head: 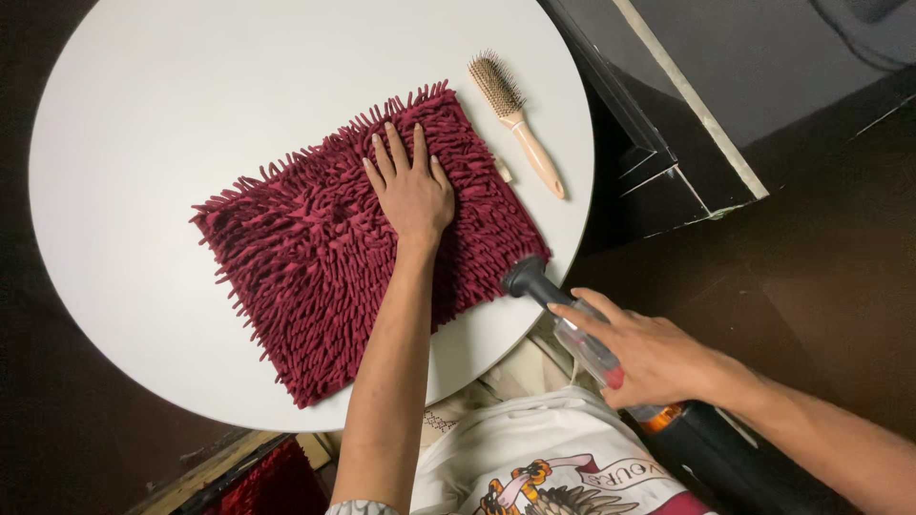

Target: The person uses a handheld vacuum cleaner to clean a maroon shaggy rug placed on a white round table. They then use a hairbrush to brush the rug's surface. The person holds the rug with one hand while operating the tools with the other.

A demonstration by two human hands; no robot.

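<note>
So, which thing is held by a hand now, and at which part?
The right hand holds a handheld vacuum around its clear middle body. The left hand only presses flat on the maroon shaggy mat.

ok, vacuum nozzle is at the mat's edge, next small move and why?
Probably slide the handheld vacuum forward onto the shaggy red mat. Its nozzle sits just at the mat's near-right edge, the right hand grips the body, and the left hand lies flat on the pile, pinning it to the table.
</note>
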